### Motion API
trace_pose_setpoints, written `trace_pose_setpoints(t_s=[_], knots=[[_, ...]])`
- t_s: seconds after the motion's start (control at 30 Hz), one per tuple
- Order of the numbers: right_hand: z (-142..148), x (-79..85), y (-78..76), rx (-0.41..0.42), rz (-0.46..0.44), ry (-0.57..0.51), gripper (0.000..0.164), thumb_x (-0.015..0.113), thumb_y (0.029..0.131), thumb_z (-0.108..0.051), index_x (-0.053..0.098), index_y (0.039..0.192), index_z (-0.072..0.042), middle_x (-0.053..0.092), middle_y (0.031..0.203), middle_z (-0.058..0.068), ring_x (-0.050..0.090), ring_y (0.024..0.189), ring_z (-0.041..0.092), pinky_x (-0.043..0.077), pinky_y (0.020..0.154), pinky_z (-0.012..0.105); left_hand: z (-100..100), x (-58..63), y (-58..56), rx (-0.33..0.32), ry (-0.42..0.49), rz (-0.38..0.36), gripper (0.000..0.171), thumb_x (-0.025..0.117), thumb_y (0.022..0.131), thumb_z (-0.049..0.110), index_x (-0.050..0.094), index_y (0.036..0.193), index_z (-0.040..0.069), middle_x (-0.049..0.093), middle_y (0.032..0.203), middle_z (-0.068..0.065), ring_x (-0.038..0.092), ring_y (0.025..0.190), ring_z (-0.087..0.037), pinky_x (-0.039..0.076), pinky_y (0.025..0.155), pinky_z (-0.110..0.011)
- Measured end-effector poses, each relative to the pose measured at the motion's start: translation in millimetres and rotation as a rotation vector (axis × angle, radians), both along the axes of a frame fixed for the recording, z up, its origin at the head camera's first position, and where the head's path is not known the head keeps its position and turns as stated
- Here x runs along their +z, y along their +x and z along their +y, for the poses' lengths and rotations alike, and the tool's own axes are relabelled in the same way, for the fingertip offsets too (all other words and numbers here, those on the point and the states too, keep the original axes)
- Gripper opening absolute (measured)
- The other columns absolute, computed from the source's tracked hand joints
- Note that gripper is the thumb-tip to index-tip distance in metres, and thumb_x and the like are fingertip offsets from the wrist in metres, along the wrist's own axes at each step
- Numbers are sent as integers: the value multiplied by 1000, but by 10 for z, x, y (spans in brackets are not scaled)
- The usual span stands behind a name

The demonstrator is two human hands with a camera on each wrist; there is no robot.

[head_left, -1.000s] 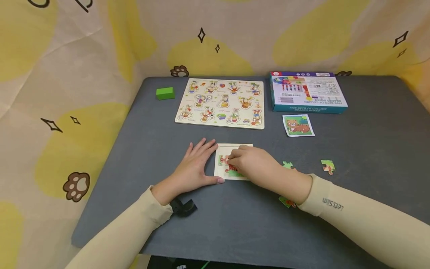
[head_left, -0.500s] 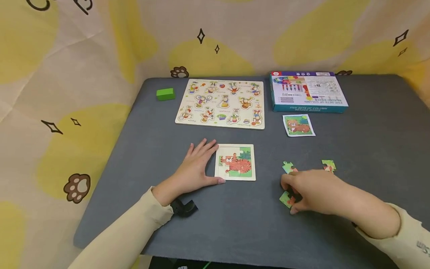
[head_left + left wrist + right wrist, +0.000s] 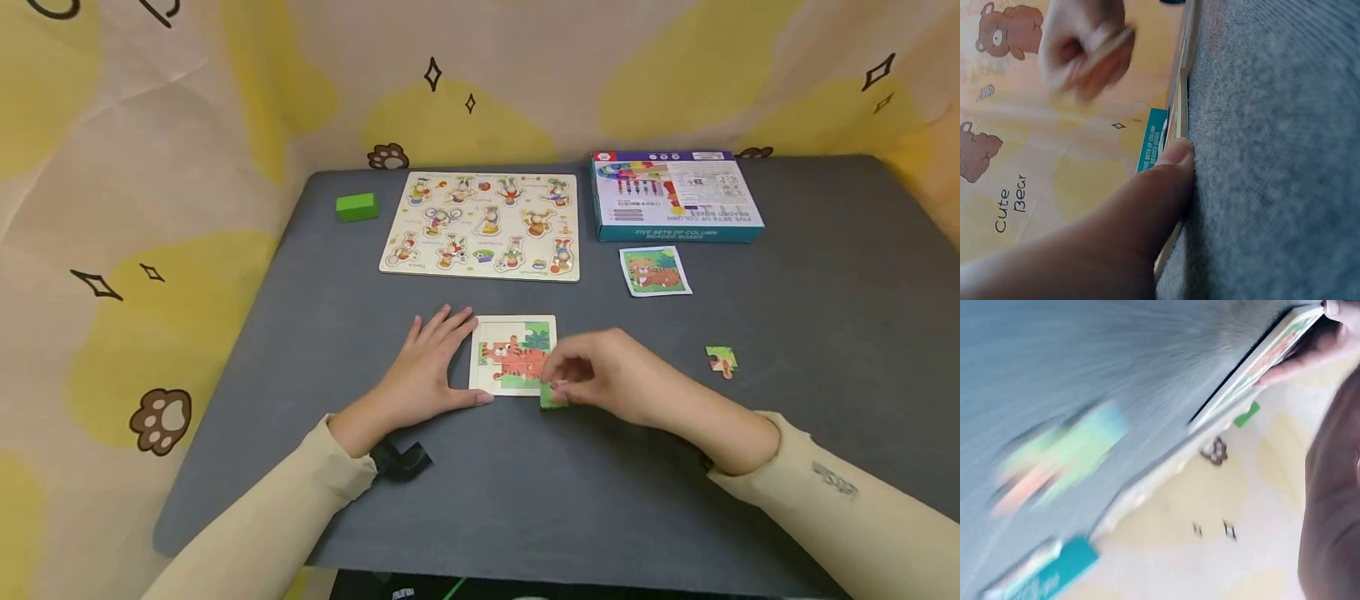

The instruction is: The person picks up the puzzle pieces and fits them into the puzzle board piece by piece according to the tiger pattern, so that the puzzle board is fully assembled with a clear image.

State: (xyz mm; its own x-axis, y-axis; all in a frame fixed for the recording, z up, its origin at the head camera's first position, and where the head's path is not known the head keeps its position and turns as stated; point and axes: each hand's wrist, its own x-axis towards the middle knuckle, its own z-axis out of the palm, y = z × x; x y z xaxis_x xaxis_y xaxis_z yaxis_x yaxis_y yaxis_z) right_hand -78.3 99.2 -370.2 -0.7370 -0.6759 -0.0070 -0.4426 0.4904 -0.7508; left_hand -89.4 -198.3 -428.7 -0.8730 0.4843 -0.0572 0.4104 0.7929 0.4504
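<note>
My left hand (image 3: 420, 367) lies with straight, spread fingers along the left edge of a small puzzle board (image 3: 476, 350). Its thumb rests at the near left corner, and the left wrist view shows this thumb (image 3: 1175, 153) against the board's edge. In the board's recess, joined pieces form part of an orange tiger (image 3: 517, 358); bare wood shows at the upper left. Over the near right corner, my right hand (image 3: 615, 375) pinches a green puzzle piece (image 3: 553, 398). The left wrist view shows that wooden piece (image 3: 1113, 47) tilted between fingers and thumb, slightly blurred.
One loose puzzle piece (image 3: 722, 360) lies on the grey table to the right. Behind it are a tiger picture card (image 3: 656, 271) and a boxed set (image 3: 678, 200). A large picture board (image 3: 480, 225) and a green block (image 3: 357, 207) stand toward the back left.
My right hand went from the board to the loose pieces at right and came back pinching a piece. Two pieces have gone from that spot. The left hand stays at the board.
</note>
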Motion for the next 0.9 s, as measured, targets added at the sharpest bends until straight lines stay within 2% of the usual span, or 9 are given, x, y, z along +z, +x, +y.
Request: trace_pose_setpoints(t_s=[0.1, 0.3, 0.47, 0.7, 0.8, 0.83, 0.9], knots=[[-258, 1, -180, -51, -34, -10, 14, 85, 89, -7, 75, 94, -15, 70, 82, -9, 65, 73, 9, 55, 66, 27, -15, -13, 8, 1, 0, 7, 108, 82, 85, 60, 30, 166, 10, 23, 173, -7, 6, 161, -28, -2, 125, -60], [-576, -45, -376, -43, -80, 49, 7, 84, 91, -10, 77, 91, -13, 70, 79, -6, 60, 61, 11, 51, 60, 28, -11, -11, 10, -8, 9, 12, 107, 80, 86, 61, 30, 166, 11, 23, 173, -6, 6, 161, -28, -2, 125, -60], [-689, -59, -427, -45, -97, 107, 8, 85, 90, -12, 77, 87, -14, 69, 71, -5, 58, 53, 13, 48, 56, 28, -13, 5, -2, -6, 10, 16, 107, 80, 86, 61, 30, 166, 12, 22, 173, -5, 5, 161, -26, -3, 125, -59], [-757, -91, -413, -22, 6, 156, 13, 89, 85, -11, 76, 82, -15, 68, 73, -8, 60, 69, 8, 50, 65, 27, -15, 39, -3, -9, 5, 17, 107, 80, 86, 61, 30, 166, 11, 23, 173, -5, 6, 161, -27, -3, 125, -60], [-761, -91, -414, 10, 28, 148, 10, 86, 88, -10, 77, 89, -12, 68, 75, -7, 60, 70, 9, 51, 66, 28, -12, 50, 3, -4, 6, 7, 107, 81, 86, 60, 30, 166, 11, 23, 173, -6, 6, 161, -27, -3, 125, -59], [-753, -87, -423, 25, 23, 148, 8, 83, 91, -9, 78, 97, -11, 68, 78, -6, 60, 71, 10, 50, 67, 28, -10, 52, 4, -4, 8, 3, 106, 81, 86, 59, 30, 166, 11, 23, 173, -6, 6, 161, -27, -3, 125, -59], [-724, -60, -450, 54, 2, 148, 18, 76, 96, -6, 77, 114, -10, 68, 86, -2, 59, 73, 13, 49, 67, 30, -3, 51, 6, -8, 8, -3, 106, 81, 87, 59, 30, 166, 12, 22, 173, -5, 5, 161, -27, -4, 125, -59]])
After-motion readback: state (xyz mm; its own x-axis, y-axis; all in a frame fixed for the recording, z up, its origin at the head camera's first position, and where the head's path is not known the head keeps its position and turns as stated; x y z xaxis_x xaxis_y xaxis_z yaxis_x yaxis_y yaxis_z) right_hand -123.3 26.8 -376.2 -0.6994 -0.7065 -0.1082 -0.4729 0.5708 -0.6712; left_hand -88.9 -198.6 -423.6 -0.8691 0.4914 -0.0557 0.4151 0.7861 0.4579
